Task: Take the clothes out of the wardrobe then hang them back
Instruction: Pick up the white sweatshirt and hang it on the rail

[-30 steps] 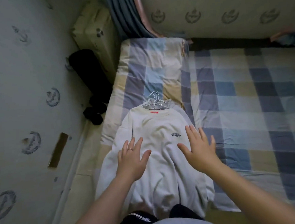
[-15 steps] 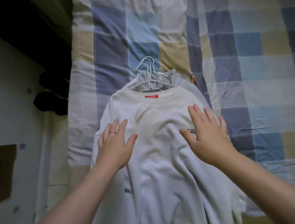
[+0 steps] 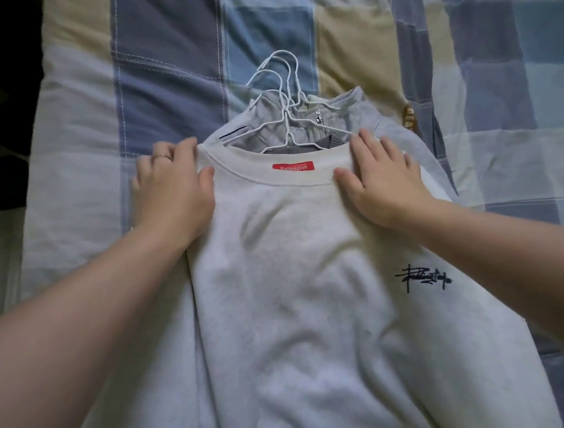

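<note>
Left hand [image 3: 171,192] and right hand [image 3: 384,178] pinch the white sweatshirt [image 3: 289,280] at each shoulder beside the collar, apparently to free its hanger [image 3: 286,119] on the bed [image 3: 81,128].

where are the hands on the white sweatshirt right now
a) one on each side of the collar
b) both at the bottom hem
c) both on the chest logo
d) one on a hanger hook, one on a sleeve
a: the left hand grips the white sweatshirt at the left end of its collar, and the right hand lies at the right end, either side of the red neck label.
</note>
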`<state>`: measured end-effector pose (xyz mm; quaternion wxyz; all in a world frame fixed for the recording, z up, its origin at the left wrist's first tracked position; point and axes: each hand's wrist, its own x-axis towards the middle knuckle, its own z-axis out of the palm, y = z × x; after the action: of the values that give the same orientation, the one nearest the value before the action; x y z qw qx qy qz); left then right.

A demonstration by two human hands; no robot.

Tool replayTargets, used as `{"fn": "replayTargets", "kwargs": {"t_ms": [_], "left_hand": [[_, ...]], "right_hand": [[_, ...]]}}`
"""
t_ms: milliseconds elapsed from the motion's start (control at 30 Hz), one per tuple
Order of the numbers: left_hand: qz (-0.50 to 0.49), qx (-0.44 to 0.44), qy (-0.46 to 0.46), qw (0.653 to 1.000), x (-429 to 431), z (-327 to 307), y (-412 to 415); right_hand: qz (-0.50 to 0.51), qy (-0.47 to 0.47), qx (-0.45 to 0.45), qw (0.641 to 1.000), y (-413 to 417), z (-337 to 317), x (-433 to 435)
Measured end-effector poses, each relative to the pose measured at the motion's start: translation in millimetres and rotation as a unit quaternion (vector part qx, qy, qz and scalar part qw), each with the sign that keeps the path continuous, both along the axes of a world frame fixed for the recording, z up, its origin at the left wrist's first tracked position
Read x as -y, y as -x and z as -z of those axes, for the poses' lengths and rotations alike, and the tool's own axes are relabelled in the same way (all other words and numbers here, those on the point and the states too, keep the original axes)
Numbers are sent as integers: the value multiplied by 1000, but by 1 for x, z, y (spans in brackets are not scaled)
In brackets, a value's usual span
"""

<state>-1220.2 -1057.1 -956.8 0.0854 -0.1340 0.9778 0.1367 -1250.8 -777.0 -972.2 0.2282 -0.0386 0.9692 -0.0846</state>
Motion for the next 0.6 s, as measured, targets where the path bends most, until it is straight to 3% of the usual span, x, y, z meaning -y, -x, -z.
{"fn": "replayTargets", "kwargs": {"t_ms": [300,600], "left_hand": [[34,-66,-3,997,2,-27,1],[104,26,-123,987,12,-134,-31]], "right_hand": [[65,39,-50,996,22,-26,-36],[17,109,-6,994,-36,-162,-76]]}}
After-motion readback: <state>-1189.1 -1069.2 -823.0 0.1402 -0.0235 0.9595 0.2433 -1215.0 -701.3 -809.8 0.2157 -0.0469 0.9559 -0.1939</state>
